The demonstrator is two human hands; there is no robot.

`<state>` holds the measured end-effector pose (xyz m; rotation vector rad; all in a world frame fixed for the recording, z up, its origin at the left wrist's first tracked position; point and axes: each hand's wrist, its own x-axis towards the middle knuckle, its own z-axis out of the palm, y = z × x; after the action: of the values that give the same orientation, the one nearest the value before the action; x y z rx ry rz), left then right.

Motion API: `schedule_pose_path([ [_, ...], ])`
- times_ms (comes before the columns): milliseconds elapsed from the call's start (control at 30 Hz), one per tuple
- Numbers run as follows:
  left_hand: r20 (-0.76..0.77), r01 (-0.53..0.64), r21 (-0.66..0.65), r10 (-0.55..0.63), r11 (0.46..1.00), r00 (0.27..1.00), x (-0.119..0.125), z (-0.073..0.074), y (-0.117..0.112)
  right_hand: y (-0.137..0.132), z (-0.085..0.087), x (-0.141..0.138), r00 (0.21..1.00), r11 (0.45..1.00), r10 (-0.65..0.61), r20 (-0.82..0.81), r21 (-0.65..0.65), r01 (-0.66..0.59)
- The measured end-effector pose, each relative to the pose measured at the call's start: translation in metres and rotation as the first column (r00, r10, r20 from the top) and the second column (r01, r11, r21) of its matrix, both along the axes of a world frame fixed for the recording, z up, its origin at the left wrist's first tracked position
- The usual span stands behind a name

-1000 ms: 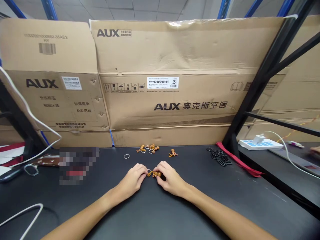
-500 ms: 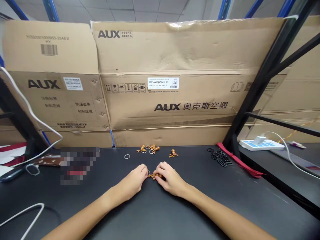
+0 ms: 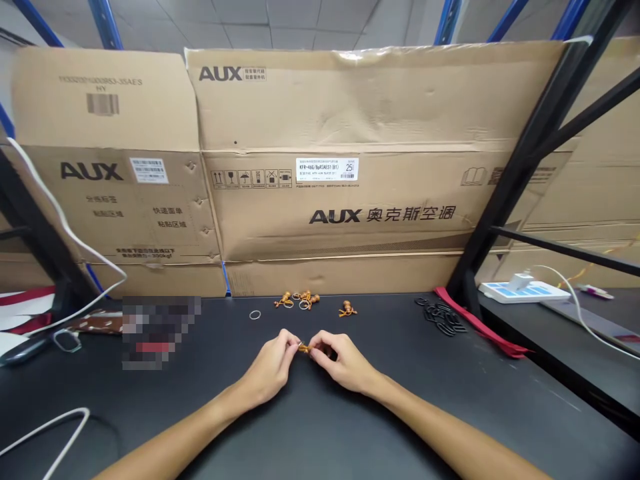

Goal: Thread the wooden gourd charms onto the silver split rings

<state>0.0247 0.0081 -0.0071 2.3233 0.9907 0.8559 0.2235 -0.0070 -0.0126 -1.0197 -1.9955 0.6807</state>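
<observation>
My left hand (image 3: 273, 363) pinches a silvery key ring (image 3: 300, 345) between thumb and fingertips, with only a sliver of it showing. Facing it, my right hand (image 3: 345, 360) has thumb and fingers closed on a small brown gourd charm, mostly hidden in the grip. The charm's orange-brown cord (image 3: 305, 349) spans the short gap between both hands. Beyond them, at the back of the black table, lie a single gourd charm (image 3: 347, 308), a loose key ring (image 3: 255, 315) and a cluster of gourd charms (image 3: 309, 299) with rings.
Several black oval clips (image 3: 443, 316) lie to the right beside a red strap (image 3: 480, 327). A white power strip (image 3: 523, 292) sits farther right, past a black metal frame. Cardboard (image 3: 330, 200) walls the back. At left are glasses (image 3: 67, 341) and a white cable (image 3: 75, 410).
My left hand's fingers have shifted slightly right and rolled, now covering more of the ring. The charm's beads, visible before, are now tucked into my right hand. The view has tilted slightly.
</observation>
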Motion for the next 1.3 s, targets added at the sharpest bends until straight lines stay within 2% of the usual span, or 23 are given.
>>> schedule_pose_path([
  [267,0.033,0.010,0.037,-0.012,0.999,0.999,0.002,0.005,-0.001,0.004,-0.004,-0.005,0.943,0.961,0.011,-0.334,-0.257,-0.102],
  [467,0.094,-0.009,0.110,-0.002,0.994,0.996,0.002,0.007,-0.003,0.009,-0.007,-0.004,0.905,0.941,-0.004,-0.426,-0.309,-0.141],
  [700,-0.001,0.083,0.160,-0.084,0.984,0.996,0.002,0.004,-0.003,0.002,-0.006,-0.008,0.978,0.989,-0.021,-0.207,-0.148,-0.010],
  [933,-0.001,0.067,0.148,-0.067,0.987,0.998,0.001,0.001,0.000,-0.002,-0.003,-0.008,0.993,0.993,-0.114,-0.037,0.014,0.115],
  [1033,0.006,0.063,0.143,-0.064,0.988,0.998,0.001,-0.001,0.002,-0.005,-0.001,-0.007,0.994,0.991,-0.073,0.077,0.115,0.064],
  [1167,0.010,0.054,0.143,-0.056,0.988,0.998,0.000,-0.001,0.002,-0.007,-0.001,-0.007,0.974,0.984,-0.017,0.226,0.176,-0.024],
  [1300,0.018,0.045,0.144,-0.048,0.989,0.999,0.001,0.001,0.000,-0.005,-0.004,-0.006,0.971,0.982,-0.018,0.238,0.188,-0.028],
])
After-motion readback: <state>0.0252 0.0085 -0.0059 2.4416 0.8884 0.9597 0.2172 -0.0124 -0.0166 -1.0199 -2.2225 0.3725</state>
